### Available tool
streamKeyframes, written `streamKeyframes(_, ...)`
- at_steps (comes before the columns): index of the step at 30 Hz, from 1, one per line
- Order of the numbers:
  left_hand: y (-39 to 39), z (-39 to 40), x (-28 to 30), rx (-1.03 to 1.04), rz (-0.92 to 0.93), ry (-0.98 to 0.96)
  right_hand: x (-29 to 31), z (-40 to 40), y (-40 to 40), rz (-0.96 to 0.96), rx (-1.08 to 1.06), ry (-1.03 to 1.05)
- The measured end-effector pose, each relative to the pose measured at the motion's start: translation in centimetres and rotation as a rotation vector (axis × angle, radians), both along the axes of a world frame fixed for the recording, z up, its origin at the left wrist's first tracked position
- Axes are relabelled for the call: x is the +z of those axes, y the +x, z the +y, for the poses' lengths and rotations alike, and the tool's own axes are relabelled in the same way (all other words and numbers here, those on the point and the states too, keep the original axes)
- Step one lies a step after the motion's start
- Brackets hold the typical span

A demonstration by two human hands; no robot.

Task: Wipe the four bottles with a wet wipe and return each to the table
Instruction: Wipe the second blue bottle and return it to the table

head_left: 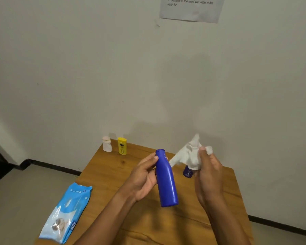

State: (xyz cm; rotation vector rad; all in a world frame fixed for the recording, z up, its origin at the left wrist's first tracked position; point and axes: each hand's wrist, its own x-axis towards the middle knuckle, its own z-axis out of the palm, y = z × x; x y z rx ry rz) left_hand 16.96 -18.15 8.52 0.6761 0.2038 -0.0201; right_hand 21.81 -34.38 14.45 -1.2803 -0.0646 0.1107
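While the left hand [145, 177] grips the tall blue bottle [166, 181] above the table [113, 174], the right hand [208, 175] pinches a bunched wet wipe [189, 154] just right of that bottle. Risk: smooth plastic slipping; small dark bottle [187, 172] behind it toppling.

A wooden counter [113, 177] with a warm brown grain stands against the pale wall, its far left corner holding two small bottles side by side — a white bottle [107, 144] right at the corner and a yellow bottle [122, 146] just beside it, both upright. Near the far right part of the top stands a small dark blue bottle [187, 172], only partly visible. At the near left edge lies a light blue pack of wet wipes [67, 213] — flat, and hanging a little over that edge.
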Motion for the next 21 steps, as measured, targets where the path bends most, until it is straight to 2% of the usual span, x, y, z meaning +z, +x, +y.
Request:
streamKeyframes(2,0.3,-0.6,0.8,0.013,-0.040,0.055,-0.4,1.2,-0.8,-0.181,0.108,-0.249)
streamKeyframes(4,0.6,-1.1,1.3,0.037,-0.068,0.048,-1.5,2.2,-1.9,-0.462,0.184,-0.553)
streamKeyframes(5,0.6,-1.2,1.4,0.059,-0.067,0.034,-2.1,2.4,-2.3,-0.610,0.148,-0.707)
streamKeyframes(7,0.5,-1.0,1.1,0.083,-0.060,-0.004,-2.9,2.3,-3.2,-0.783,0.057,-0.829)
streamKeyframes(13,-0.2,-0.3,0.8,-0.084,-0.103,-0.087,-1.1,1.8,-1.2,-0.768,-0.038,-0.774)
streamKeyframes(15,-0.1,-0.5,1.0,-0.078,-0.122,-0.104,-0.3,2.3,-0.6,-0.750,-0.040,-0.788)
streamKeyframes(18,0.2,0.2,0.7,-0.017,-0.090,-0.135,-0.4,2.6,-1.6,-0.742,0.046,-0.810)
streamKeyframes(21,0.6,1.9,0.5,0.023,-0.050,-0.151,-0.9,1.2,-2.3,-0.520,0.236,-0.754)
